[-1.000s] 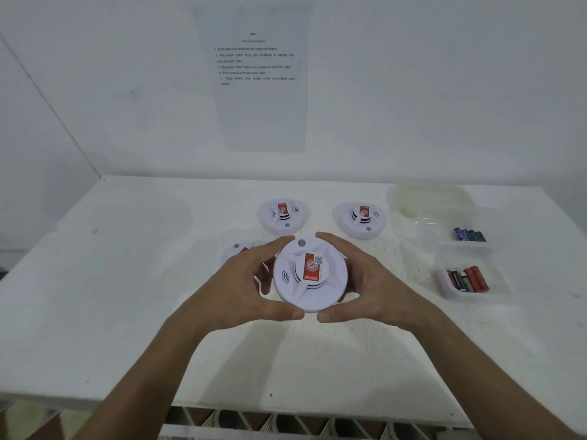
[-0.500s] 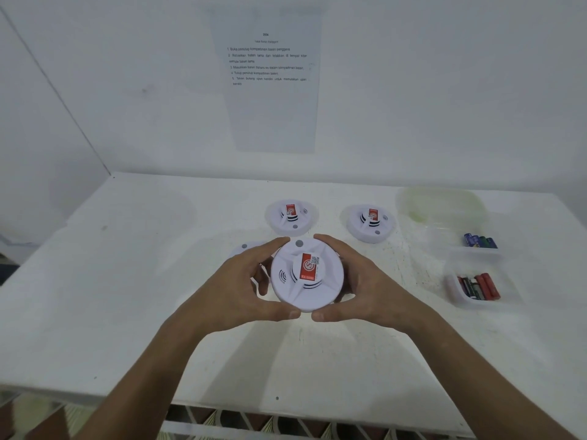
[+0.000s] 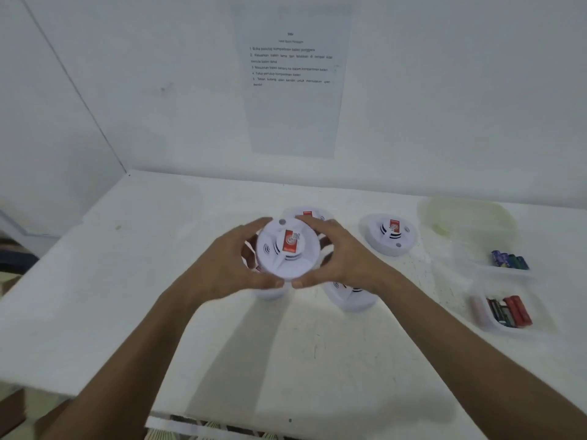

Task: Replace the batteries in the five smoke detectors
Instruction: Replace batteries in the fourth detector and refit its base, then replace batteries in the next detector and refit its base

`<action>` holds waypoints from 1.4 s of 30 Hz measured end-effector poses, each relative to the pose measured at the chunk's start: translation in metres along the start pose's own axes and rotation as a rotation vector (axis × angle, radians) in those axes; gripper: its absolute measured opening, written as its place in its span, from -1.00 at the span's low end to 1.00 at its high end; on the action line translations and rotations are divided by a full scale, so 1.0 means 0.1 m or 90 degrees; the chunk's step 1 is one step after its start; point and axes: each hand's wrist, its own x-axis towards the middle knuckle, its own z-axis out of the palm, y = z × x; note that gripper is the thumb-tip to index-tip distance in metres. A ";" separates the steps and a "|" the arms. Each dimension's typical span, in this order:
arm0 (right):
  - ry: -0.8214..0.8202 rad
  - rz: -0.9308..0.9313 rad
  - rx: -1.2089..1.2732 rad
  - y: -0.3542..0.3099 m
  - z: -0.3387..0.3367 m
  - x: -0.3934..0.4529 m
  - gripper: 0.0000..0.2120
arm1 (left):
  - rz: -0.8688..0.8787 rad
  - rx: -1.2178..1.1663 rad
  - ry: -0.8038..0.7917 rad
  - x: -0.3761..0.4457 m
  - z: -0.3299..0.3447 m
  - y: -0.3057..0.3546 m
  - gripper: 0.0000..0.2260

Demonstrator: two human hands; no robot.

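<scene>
Head view: we hold one smoke detector [image 3: 288, 248] up between both hands, above the table [image 3: 127, 281].

Our left hand [image 3: 228, 265] and right hand [image 3: 343, 258] each curl round its rim, thumbs meeting at the near edge. Other detectors sit beyond and under our hands; battery trays [image 3: 505, 309] lie well off to our right. We judge a firm counter-twist, keeping it level, should free the base.

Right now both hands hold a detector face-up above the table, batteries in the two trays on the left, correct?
Not quite. The head view shows the battery trays on the right. Both hands, left and right, do hold the detector face-up.
</scene>
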 end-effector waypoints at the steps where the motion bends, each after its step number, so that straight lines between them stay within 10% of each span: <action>1: 0.003 -0.003 -0.010 0.02 0.02 0.14 -0.26 | -0.015 0.004 0.011 0.07 -0.06 -0.08 -0.35; 15: -0.053 0.155 -0.125 0.44 0.41 1.64 -0.03 | -0.199 0.052 0.045 0.70 -0.44 -1.26 -0.41; 32: -0.029 0.177 -0.163 0.50 0.60 1.73 -0.49 | -0.319 0.129 0.032 0.75 -0.38 -1.27 -0.69; 36: -0.003 0.167 -0.148 0.45 0.44 1.56 -0.16 | -0.349 0.199 0.035 0.79 -0.40 -1.09 -0.40; 42: 0.084 0.146 -0.212 0.64 -0.13 1.11 -0.16 | -0.176 0.155 -0.021 1.12 -0.10 -0.70 -0.17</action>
